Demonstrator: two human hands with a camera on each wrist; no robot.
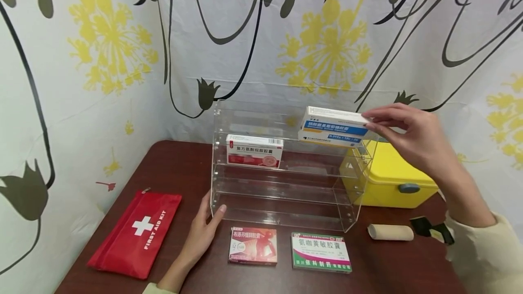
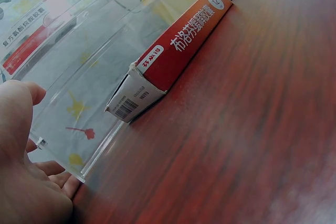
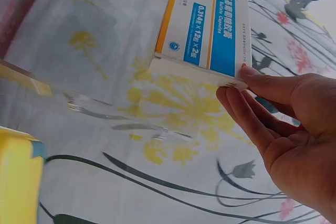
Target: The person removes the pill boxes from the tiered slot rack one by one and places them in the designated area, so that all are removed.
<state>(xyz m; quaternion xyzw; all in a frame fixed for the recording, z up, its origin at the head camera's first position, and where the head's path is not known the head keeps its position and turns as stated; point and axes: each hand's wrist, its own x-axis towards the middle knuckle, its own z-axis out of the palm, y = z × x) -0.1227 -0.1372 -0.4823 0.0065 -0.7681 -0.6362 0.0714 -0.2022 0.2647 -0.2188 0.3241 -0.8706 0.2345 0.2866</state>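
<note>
At the upper right of a clear acrylic shelf rack (image 1: 261, 216), my right hand (image 1: 422, 137) pinches the right end of a white, blue and orange medicine box (image 1: 333, 126) between thumb and fingers. The right wrist view shows this grip on the box (image 3: 207, 30) at one corner. My left hand (image 1: 201, 235) holds the rack's lower left side, thumb in front and fingers behind the panel. A white and red medicine box (image 1: 254, 152) stands on an upper tier at the left. Whether the pinched box rests on its tier I cannot tell.
In front of the rack lie a red-pink medicine box (image 1: 252, 248) and a green-white one (image 1: 320, 253). A red first aid pouch (image 1: 140, 235) lies left. On the right are a yellow case (image 1: 392, 171), a beige bandage roll (image 1: 391, 232) and a small dark item (image 1: 421, 226).
</note>
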